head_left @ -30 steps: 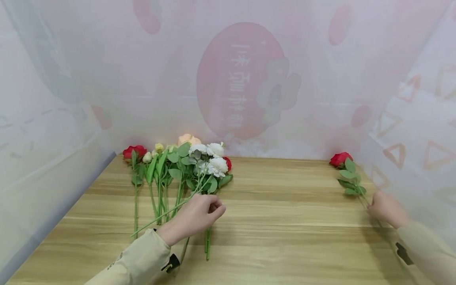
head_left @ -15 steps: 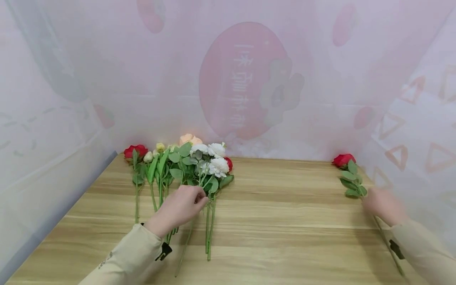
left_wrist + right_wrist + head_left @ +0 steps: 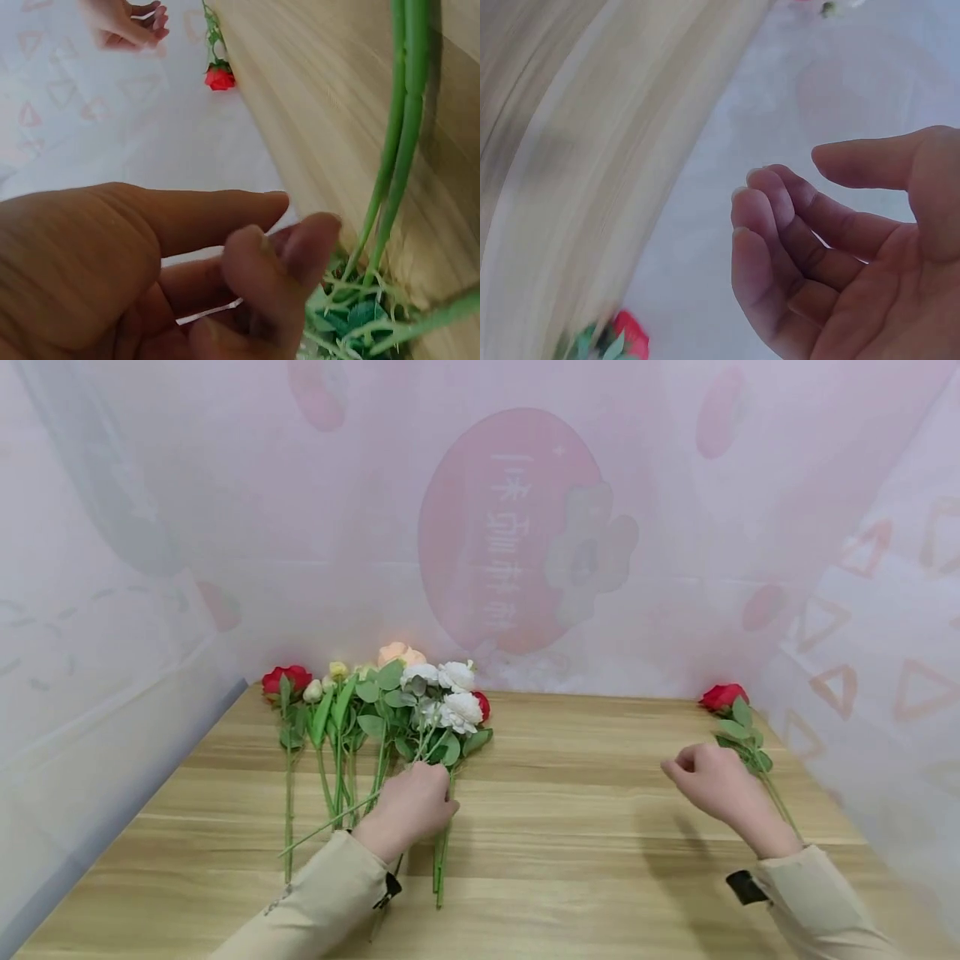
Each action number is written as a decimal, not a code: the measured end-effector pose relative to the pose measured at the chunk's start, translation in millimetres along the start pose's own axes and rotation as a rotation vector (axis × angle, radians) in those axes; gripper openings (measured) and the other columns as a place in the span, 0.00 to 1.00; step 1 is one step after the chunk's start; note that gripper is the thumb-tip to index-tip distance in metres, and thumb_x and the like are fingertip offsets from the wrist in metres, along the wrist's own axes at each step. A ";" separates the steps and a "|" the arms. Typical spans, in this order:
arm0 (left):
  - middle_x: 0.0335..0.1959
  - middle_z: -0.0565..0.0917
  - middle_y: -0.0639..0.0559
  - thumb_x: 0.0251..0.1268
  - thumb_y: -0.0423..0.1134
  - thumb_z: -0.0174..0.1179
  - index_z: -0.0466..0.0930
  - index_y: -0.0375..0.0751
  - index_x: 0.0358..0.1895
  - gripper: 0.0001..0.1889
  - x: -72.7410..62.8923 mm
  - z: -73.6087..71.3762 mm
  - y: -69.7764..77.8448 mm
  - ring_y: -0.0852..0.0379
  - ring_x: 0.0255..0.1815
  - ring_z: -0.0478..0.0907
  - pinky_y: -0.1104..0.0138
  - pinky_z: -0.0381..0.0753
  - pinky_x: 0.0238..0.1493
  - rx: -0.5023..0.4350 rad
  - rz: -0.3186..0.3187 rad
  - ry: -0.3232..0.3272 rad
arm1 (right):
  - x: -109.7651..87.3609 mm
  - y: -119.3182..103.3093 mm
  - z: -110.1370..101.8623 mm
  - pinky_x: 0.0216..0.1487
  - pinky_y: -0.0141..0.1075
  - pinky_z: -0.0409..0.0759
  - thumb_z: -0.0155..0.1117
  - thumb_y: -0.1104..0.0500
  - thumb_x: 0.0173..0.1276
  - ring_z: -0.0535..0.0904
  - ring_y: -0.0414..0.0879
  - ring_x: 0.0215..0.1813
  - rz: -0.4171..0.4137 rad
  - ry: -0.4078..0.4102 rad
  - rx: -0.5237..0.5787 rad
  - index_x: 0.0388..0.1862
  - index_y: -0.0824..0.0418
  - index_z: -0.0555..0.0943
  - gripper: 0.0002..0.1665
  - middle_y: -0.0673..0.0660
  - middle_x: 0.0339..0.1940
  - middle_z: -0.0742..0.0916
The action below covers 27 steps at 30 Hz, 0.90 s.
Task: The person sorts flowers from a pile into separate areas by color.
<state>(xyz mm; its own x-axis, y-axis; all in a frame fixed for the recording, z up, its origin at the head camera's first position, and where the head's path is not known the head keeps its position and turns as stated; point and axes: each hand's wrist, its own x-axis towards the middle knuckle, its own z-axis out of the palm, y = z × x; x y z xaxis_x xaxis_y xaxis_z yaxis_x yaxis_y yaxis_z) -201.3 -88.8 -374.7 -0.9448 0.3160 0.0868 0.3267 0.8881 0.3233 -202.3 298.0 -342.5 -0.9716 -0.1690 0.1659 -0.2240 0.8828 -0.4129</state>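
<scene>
Over the stems of a pile of artificial flowers on the left, my left hand (image 3: 412, 803) hovers with loosely bent fingers. In the left wrist view its thumb and fingers hold nothing, and green stems (image 3: 397, 142) stand beside the fingertips. White flowers (image 3: 459, 712) lie just beyond that hand, with a slanting stem (image 3: 318, 833) to its left. My right hand (image 3: 718, 783) is raised over the table's right side. Its fingers are relaxed around bare air in the right wrist view. Behind it lies a single red rose (image 3: 723, 697), its stem partly hidden by the hand and wrist.
Another red rose (image 3: 287, 681) lies at the pile's left end, near yellow buds (image 3: 338, 670) and a peach flower (image 3: 400, 653). The wooden table (image 3: 570, 827) is bounded by a printed cloth backdrop (image 3: 360, 527) behind and at both sides.
My right hand has let go of the rose stem on the right and moved left. The left hand dipped left, then came back right, staying over the pile.
</scene>
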 end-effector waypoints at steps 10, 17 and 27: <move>0.19 0.74 0.48 0.50 0.34 0.64 0.71 0.43 0.20 0.10 8.0 11.9 9.0 0.54 0.18 0.70 0.56 0.72 0.16 0.101 -0.089 -0.011 | -1.7 -45.0 24.5 0.22 0.37 0.64 0.60 0.57 0.73 0.60 0.41 0.16 -0.026 -0.022 0.112 0.16 0.55 0.74 0.21 0.47 0.11 0.66; 0.17 0.73 0.49 0.45 0.36 0.67 0.70 0.43 0.20 0.12 8.4 16.0 6.3 0.54 0.17 0.69 0.59 0.69 0.16 0.065 -0.110 -0.102 | 0.2 -56.8 34.2 0.23 0.36 0.65 0.62 0.59 0.72 0.62 0.40 0.17 -0.077 -0.027 0.146 0.19 0.55 0.78 0.18 0.47 0.12 0.70; 0.18 0.74 0.50 0.49 0.37 0.67 0.70 0.44 0.19 0.13 12.0 21.2 -0.4 0.55 0.16 0.68 0.61 0.67 0.16 0.037 -0.122 -0.133 | 3.3 -64.8 46.2 0.23 0.36 0.65 0.62 0.59 0.72 0.62 0.40 0.17 -0.080 -0.051 0.163 0.17 0.56 0.75 0.20 0.47 0.12 0.69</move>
<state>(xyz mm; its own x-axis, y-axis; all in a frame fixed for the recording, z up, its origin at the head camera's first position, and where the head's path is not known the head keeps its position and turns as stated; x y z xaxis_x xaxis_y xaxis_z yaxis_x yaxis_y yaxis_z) -212.2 -78.3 -393.8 -0.9667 0.2439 -0.0773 0.2124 0.9335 0.2889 -194.6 219.9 -356.5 -0.9520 -0.2611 0.1599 -0.3058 0.7839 -0.5404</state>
